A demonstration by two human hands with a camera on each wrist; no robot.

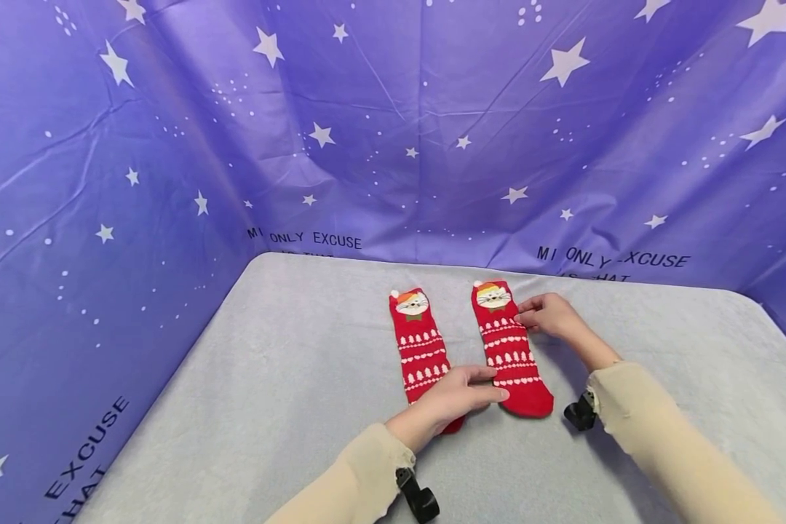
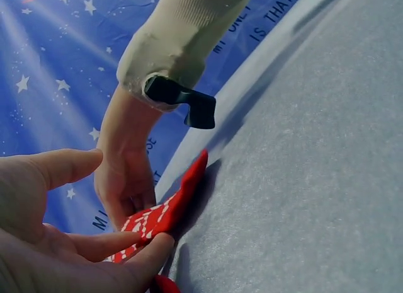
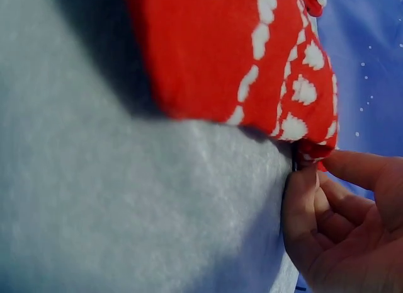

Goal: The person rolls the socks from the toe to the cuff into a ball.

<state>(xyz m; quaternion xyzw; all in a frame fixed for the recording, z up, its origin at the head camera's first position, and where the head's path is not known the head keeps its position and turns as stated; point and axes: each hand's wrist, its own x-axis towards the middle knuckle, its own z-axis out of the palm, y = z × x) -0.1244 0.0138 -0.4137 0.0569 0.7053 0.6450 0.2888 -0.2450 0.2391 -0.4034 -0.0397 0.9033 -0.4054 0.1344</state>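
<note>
- Two red socks with white tree-and-heart bands and a cat face at the top are laid side by side, slightly apart, on the grey tabletop (image 1: 288, 378).
- The right sock (image 1: 509, 348) is seen to be pinched at its right edge, near the cat-face end, by the right hand (image 1: 549, 314); the fingertips (image 3: 301, 179) are closed together on the fabric edge.
- The same sock is touched at its left edge, near the toe end, by the left hand (image 1: 461, 397), whose fingers (image 2: 148, 252) are held nearly straight against the cloth.
- The left sock (image 1: 421, 351) is lain flat, its toe end partly covered by the left hand.
- The tabletop is enclosed by a purple star-printed backdrop (image 1: 170, 145).
- Cream sleeves are worn on both arms.
</note>
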